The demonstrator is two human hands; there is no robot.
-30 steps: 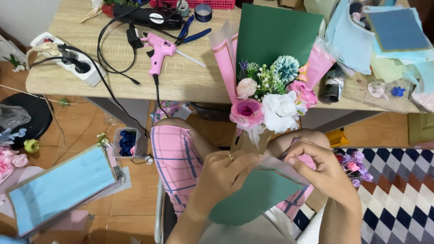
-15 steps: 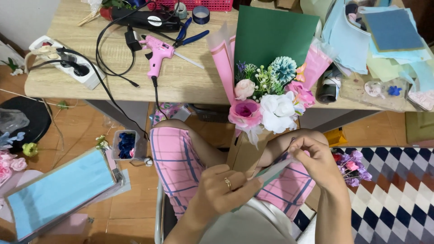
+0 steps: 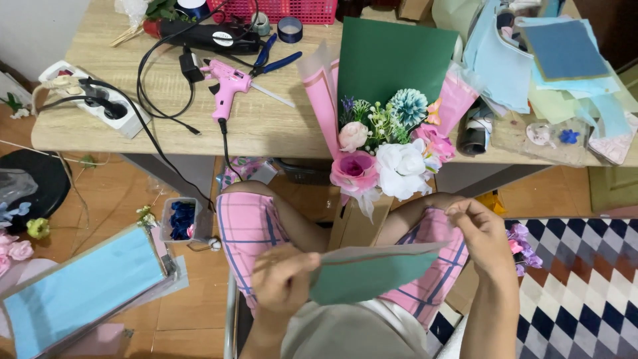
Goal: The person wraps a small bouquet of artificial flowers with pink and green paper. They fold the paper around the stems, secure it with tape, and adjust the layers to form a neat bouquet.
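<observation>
Green paper sheet (image 3: 369, 276), lower centre of the frame: held flat-on above the lap, teal-green on the face toward the camera with a paler grey strip along its upper edge. It looks light and thin, and probably creases easily; it sags little, so it is judged fairly stiff for wrapping paper. Best taken by the edges or corners, as now. Bench (image 3: 266, 126), across the upper frame: carries the clutter and, at its front edge, the bouquet (image 3: 389, 149), upper centre, artificial flowers in pink, white and teal backed by a dark green sheet and pink wrap; it appears soft and easily crushed. Left hand (image 3: 282, 282), lower centre-left: pinches the left edge of the green paper sheet, thumb on the near face. Right hand (image 3: 482, 236), right of centre: fingertips closed on the sheet's upper right corner. Pink glue gun (image 3: 226, 83), upper left of centre: lies on the bench, cable trailing off the front, well apart from both hands.
</observation>
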